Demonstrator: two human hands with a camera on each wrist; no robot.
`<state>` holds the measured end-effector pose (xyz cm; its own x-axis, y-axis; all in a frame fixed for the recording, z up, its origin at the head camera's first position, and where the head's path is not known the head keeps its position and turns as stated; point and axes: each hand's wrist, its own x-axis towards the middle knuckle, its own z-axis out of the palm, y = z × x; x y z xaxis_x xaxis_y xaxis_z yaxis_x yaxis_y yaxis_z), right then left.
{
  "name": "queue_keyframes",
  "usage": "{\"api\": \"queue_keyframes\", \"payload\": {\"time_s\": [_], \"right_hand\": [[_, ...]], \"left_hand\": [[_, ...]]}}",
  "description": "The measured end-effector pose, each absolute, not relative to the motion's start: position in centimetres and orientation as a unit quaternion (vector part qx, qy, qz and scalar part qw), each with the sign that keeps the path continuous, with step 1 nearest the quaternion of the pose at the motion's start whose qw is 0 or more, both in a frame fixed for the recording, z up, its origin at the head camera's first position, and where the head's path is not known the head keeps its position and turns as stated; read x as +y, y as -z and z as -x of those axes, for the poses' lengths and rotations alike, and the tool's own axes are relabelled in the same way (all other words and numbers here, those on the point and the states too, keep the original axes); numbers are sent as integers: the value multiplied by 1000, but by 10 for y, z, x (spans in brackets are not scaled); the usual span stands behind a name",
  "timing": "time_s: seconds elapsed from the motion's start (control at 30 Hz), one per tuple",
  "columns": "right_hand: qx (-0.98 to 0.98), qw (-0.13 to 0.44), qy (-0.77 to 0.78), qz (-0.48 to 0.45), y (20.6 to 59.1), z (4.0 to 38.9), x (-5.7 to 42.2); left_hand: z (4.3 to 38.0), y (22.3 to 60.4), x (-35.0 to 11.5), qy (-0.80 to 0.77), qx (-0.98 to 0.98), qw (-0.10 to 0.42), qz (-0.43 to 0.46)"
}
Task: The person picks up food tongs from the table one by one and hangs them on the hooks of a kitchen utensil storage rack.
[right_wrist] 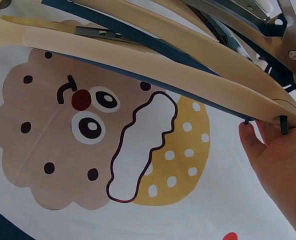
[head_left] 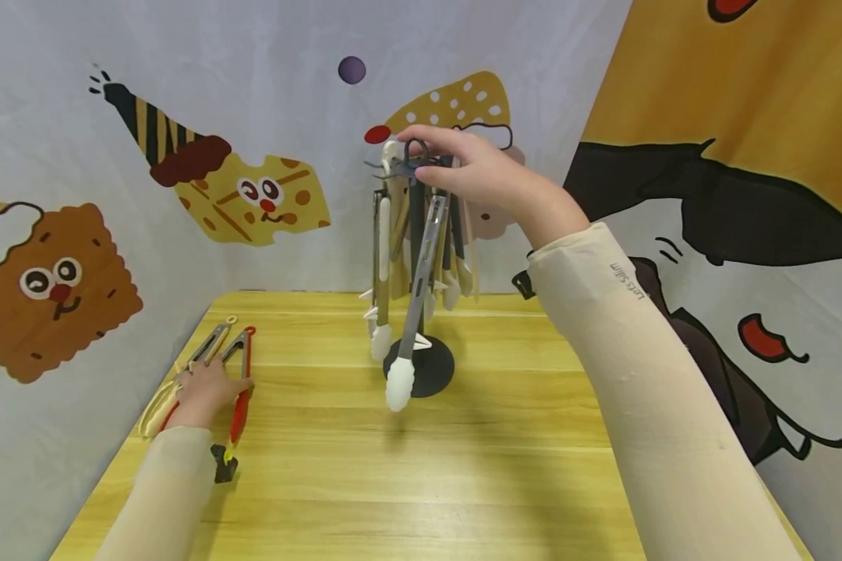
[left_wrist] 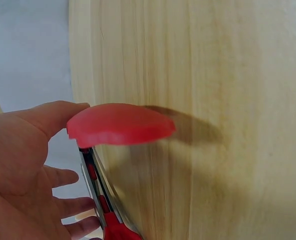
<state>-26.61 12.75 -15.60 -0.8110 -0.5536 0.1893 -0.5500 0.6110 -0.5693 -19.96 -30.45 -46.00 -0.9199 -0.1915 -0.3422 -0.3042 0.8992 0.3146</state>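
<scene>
A black stand (head_left: 431, 374) with a round base and a top ring bears several tongs. A grey pair of tongs with white tips (head_left: 421, 273) hangs in front. My right hand (head_left: 473, 167) holds the top of the stand, thumb and fingers around its ring. In the right wrist view, beige tongs (right_wrist: 153, 75) hang beside my fingertips. At the table's left, my left hand (head_left: 206, 389) spans red-handled tongs (head_left: 242, 413) with spread arms. In the left wrist view, its thumb touches the red tip (left_wrist: 120, 122) and the other fingers are spread.
Cream-tipped tongs (head_left: 210, 339) lie beside the red ones, partly under my left hand. A wooden table (head_left: 421, 483) bears everything. Behind it hangs a white cloth (head_left: 267, 70) printed with cartoon food.
</scene>
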Motion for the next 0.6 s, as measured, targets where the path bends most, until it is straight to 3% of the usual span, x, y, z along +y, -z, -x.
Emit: {"api": "queue_keyframes", "payload": {"time_s": [0.6], "right_hand": [[900, 0, 310, 307, 156, 265, 127]], "left_hand": [[201, 464, -308, -157, 965, 158, 135]]}}
